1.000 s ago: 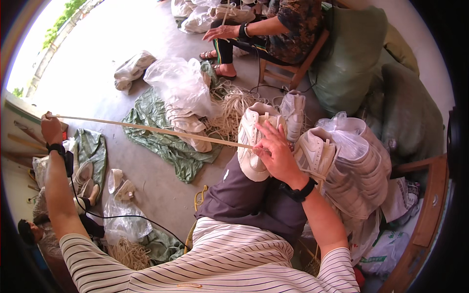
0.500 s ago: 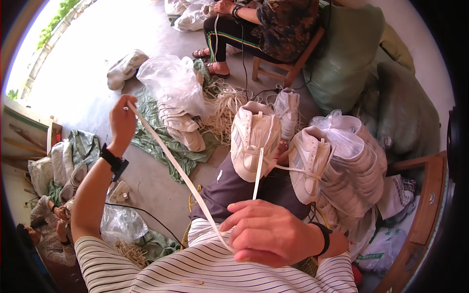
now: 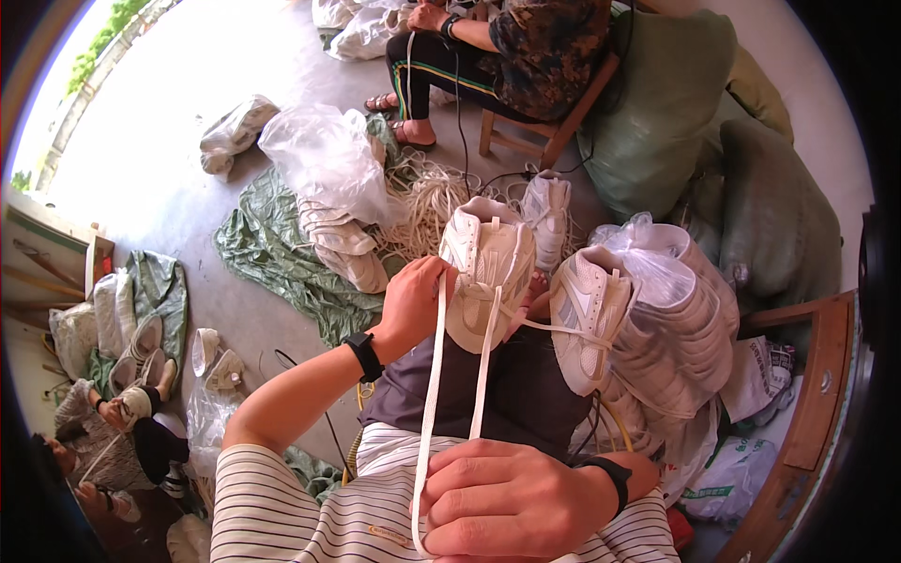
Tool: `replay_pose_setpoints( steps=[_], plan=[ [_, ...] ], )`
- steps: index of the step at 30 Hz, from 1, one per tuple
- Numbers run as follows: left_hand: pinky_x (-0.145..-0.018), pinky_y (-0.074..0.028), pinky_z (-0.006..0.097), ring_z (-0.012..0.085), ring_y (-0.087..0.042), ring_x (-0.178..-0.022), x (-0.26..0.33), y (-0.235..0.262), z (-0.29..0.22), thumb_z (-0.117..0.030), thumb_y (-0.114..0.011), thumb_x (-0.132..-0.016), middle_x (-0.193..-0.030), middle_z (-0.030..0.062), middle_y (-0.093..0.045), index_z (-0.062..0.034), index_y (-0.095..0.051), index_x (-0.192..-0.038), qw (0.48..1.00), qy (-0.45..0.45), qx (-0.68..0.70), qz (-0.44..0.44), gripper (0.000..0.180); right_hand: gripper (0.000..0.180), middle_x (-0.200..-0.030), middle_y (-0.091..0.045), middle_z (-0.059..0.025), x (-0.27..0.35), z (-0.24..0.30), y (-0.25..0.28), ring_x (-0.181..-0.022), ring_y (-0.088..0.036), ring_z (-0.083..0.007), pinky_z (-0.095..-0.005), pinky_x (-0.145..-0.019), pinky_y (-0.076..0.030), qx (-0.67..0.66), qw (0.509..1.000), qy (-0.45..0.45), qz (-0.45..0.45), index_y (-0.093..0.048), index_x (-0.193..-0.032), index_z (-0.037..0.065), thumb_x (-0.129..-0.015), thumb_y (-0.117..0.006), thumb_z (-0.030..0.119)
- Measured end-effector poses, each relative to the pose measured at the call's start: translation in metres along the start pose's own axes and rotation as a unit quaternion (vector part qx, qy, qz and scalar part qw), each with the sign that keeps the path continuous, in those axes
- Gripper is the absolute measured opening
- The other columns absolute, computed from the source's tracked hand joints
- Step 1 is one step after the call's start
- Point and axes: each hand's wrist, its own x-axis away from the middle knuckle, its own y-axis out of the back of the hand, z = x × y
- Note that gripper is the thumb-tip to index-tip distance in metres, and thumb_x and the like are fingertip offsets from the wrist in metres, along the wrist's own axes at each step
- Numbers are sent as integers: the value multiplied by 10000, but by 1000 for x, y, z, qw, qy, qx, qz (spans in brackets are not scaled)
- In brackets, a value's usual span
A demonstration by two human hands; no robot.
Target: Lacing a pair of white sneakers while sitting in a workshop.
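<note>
A white sneaker [image 3: 488, 267] rests on my lap, toe pointing away. My left hand [image 3: 411, 302] grips its left side near the eyelets. My right hand [image 3: 502, 502] is low by my chest, closed on the two ends of a flat white shoelace [image 3: 434, 375] that runs up to the sneaker. A second white sneaker [image 3: 584, 314] lies beside it on the right, joined to it by a lace.
A clear bag of stacked white sneakers [image 3: 680, 319] sits to my right. A pile of laces [image 3: 434, 199], a clear plastic bag [image 3: 324, 159] and a green tarp [image 3: 272, 253] lie ahead. A seated person [image 3: 526, 47] works on a wooden chair [image 3: 549, 122]. Green sacks [image 3: 676, 103] stand at right.
My left hand came in from the far left and took hold of the sneaker's side. My right hand stayed low, holding the lace ends, which now hang straight down.
</note>
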Motion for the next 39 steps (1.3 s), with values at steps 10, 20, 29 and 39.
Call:
replay_pose_setpoints(
  steps=[10, 20, 29, 39],
  plan=[
    [-616, -469, 381, 327, -584, -698, -6, -2, -5, -73, -656, -825, -742, 128, -588, -20, -596, -807, 1000, -17, -7, 17, 82, 175, -805, -629, -85, 3, -8, 17, -828, -638, -268, -389, -811, -517, -10, 999, -42, 27, -631, -835, 22, -823, -739, 159],
    [-657, -504, 407, 306, -585, -777, -23, -5, -20, -129, -604, -848, -768, 104, -580, -34, -563, -814, 978, -95, -147, 116, 109, 176, -820, -640, -85, 4, -13, 26, -839, -637, -271, -392, -824, -512, -11, 996, -91, 19, -630, -862, 19, -814, -753, 135],
    [-702, -513, 377, 300, -617, -871, -39, 14, -12, -99, -566, -844, -871, 127, -638, -9, -596, -893, 972, -92, -75, 202, 106, 158, -832, -609, -104, 13, -19, 26, -864, -616, -306, -398, -795, -495, -8, 995, -103, 13, -605, -907, 11, -848, -704, 120],
    [-719, -518, 355, 284, -672, -773, -55, 19, -29, -223, -647, -839, -795, 137, -684, 2, -664, -896, 956, 84, -39, 278, 233, 132, -841, -629, -124, 17, -44, 15, -771, -605, -293, -404, -713, -472, 144, 976, -164, 23, -614, -901, 9, -870, -651, 131]
  ],
)
